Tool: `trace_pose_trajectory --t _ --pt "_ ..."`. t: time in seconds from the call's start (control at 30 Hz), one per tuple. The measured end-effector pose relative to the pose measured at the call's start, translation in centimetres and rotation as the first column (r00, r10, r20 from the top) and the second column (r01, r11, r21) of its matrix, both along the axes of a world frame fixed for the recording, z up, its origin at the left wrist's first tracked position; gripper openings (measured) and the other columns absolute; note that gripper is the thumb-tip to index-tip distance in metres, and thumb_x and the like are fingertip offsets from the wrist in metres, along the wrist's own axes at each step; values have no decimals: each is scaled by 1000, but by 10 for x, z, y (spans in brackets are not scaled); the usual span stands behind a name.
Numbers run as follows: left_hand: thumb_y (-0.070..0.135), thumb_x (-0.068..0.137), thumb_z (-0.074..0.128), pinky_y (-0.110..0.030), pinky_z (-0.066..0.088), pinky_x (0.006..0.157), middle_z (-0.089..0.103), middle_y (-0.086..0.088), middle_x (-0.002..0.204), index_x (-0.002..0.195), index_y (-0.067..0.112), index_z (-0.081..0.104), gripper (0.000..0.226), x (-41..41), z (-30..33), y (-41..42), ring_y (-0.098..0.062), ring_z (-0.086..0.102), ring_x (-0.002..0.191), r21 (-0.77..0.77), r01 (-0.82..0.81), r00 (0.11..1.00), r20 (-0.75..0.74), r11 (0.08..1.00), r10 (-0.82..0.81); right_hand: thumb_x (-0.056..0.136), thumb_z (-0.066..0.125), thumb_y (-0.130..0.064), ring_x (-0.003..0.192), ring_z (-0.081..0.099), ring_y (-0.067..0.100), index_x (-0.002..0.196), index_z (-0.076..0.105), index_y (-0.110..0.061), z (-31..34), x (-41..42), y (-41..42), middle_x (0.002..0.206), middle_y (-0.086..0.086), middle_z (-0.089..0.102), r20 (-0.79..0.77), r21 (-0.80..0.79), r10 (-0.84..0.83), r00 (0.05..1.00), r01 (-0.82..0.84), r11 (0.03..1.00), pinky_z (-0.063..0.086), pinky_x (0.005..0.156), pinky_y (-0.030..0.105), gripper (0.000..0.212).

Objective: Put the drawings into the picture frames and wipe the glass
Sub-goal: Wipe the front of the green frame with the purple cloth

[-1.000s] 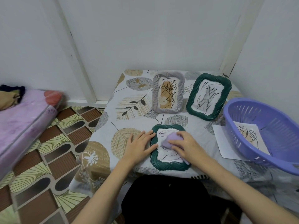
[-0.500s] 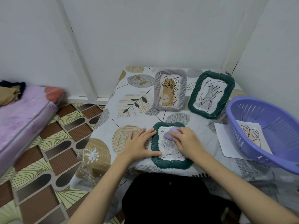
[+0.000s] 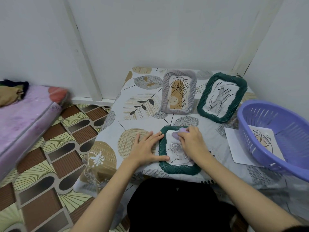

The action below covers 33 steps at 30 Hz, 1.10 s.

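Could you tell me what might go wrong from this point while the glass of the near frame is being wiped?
The near dark green rope-edged frame lies at the table's front edge; a hard push from the right hand with the lilac cloth could slide it off, though the left hand steadies it. The purple plastic basket overhangs the table and might tip.

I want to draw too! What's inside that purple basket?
The basket holds one paper with a line drawing, seen over its rim. Its near wall hides part of the bottom, so anything else there stays unseen.
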State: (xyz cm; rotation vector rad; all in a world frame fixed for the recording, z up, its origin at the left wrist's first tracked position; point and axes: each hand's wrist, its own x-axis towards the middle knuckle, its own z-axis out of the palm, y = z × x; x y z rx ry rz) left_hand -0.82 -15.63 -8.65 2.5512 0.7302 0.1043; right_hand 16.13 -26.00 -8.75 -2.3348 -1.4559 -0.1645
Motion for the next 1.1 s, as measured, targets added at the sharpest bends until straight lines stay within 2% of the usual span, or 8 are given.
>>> trace_pose_trajectory --t 0.17,0.23,0.4,0.63,0.73,0.83,0.97,1.1 --pt "87 47 34 -48 -6 117 16 25 152 142 42 21 106 0 -1 0 -4 8 144 18 3 1000 4 1000 -3 86 60 -17 88 50 34 85 71 -9 2 -21 26 92 19 55 -66 43 11 998 -8 999 46 74 39 13" --pt "87 47 34 -49 -5 117 16 25 152 142 43 20 106 0 -2 0 -4 8 144 25 3 1000 4 1000 -3 82 60 -24 78 53 35 78 71 -11 1 -29 7 84 18 57 -88 114 121 989 -111 987 50 69 39 18" --pt "85 54 46 -49 -6 117 14 24 153 143 41 20 102 0 -1 1 -4 6 144 1 16 1000 -21 1000 -15 81 50 -33 81 54 28 82 71 -17 9 -14 -61 90 13 59 -173 20 380 909 -383 924 44 75 31 27" --pt "71 64 60 -50 -19 114 -4 18 156 146 37 0 107 -3 6 -3 -9 -11 144 -16 87 984 -155 996 -89 86 59 -22 91 48 31 89 73 -15 11 -18 -20 94 15 54 -129 -32 179 975 -184 982 45 83 39 16" --pt "71 62 62 -51 -19 114 -6 18 156 146 36 -2 111 -3 7 -3 -9 -14 144 -26 92 982 -163 995 -95 84 49 -33 80 52 29 76 70 -17 4 -35 -39 84 15 58 -120 99 349 929 -339 936 46 74 31 27" --pt "72 61 63 -52 -18 114 -6 19 155 147 36 -1 113 -2 5 -2 -9 -13 144 -24 91 984 -155 996 -93 79 48 -25 80 49 21 80 64 -21 6 -25 -63 83 13 59 -83 39 482 872 -481 876 40 70 26 16" --pt "71 61 63 -53 -18 114 -6 18 155 147 35 -1 114 -2 5 -3 -9 -15 144 -45 86 984 -153 995 -92 72 68 -10 69 57 35 77 72 -17 7 2 -48 74 14 56 -78 18 291 954 -290 957 50 62 35 9" --pt "69 62 64 -53 -16 114 -6 17 156 147 34 -1 113 -2 7 -5 -10 -14 144 -43 83 984 -155 996 -89 85 63 -20 92 48 32 91 74 -14 9 -17 -13 93 17 54 -152 -10 150 977 -153 988 43 80 39 14"
